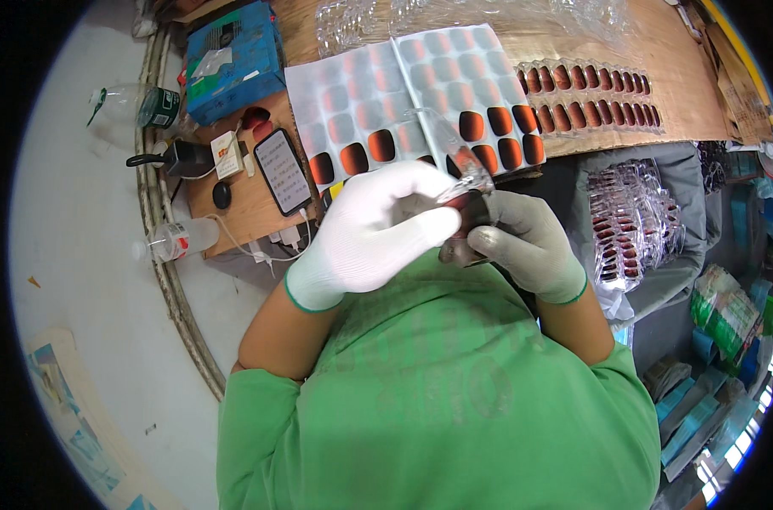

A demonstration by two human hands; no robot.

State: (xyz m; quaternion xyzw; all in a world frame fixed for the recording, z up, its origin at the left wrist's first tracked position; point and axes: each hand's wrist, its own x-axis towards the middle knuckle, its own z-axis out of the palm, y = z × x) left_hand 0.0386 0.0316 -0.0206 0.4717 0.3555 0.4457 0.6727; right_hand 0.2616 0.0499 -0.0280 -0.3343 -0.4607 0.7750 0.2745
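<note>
Both hands wear knitted gloves and meet in front of my chest. My left hand (pixel 365 225), in a white glove, pinches a dark reddish sunglass lens (pixel 469 212) between thumb and fingers. On the other side, my right hand (pixel 527 246), its glove greyer at the fingertips, is closed on the same lens. Crinkled clear plastic (pixel 480 174) stands up from the lens; whether it is attached cannot be made out. Just beyond the hands lies a white sheet (pixel 352 81) with several orange-to-black lenses (pixel 381 145) along its near part and others showing faintly through a cover.
Rows of lenses in clear plastic holders (pixel 591 115) lie at the right of the table. A grey-lined bin (pixel 697 191) beside me holds stacks of filled holders (pixel 633 225). At left are a phone (pixel 282 172), a blue box (pixel 233 64) and plastic bottles (pixel 187 239).
</note>
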